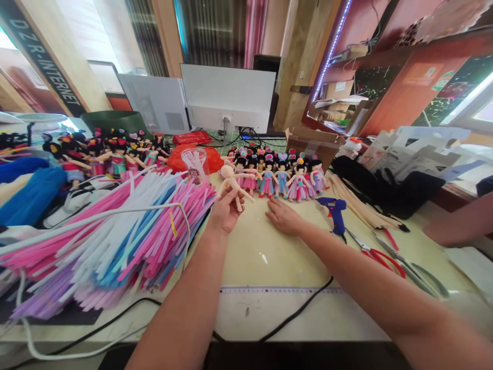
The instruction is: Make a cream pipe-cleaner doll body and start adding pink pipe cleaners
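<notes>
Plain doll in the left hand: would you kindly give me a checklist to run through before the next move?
1. Plain doll held: ok, in the left hand.
2. Right hand free: ok, nothing visible in it.
3. Glue gun nearby: ok, lying to the right of the right hand.
4. Glue gun heated: cannot tell.
5. Ruler strip uncovered: not ok, a black cable crosses it.
6. Red-handled scissors apart from both hands: ok, right of the glue gun.

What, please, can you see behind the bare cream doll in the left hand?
Behind the bare cream doll, black-haired dolls in pink and blue dresses are grouped. Whatever its body and the left hand cover cannot be seen.
</notes>
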